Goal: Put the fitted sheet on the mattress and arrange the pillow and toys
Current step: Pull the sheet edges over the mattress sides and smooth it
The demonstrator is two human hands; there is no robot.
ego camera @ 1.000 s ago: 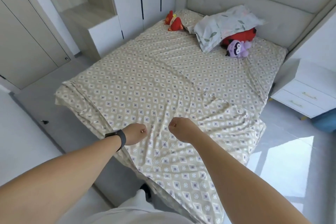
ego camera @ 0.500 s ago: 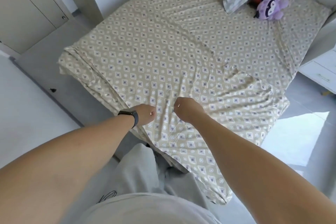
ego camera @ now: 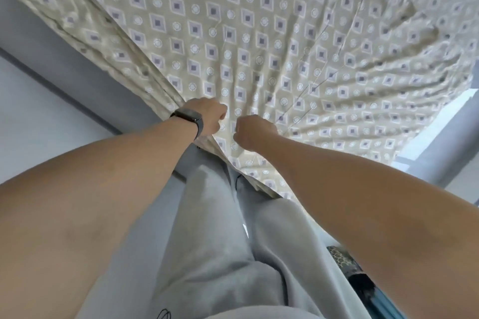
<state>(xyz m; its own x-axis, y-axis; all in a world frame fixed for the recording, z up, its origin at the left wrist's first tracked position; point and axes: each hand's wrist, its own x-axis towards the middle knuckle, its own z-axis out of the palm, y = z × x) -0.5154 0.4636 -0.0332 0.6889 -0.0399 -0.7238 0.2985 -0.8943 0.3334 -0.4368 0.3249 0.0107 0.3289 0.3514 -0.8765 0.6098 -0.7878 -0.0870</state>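
Two hands lowered, gripping one sheet

Under both fists spreads a beige cotton fitted sheet printed with white-edged grey-purple diamonds and small white rings. Behind the left hand sits a black wristband. Nearer the body, pale grey trousers; left of that hand, grey floor.

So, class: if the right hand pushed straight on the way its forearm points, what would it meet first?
The right hand already grips the fitted sheet; straight on lies only more of that sheet. Depth is hard to judge.
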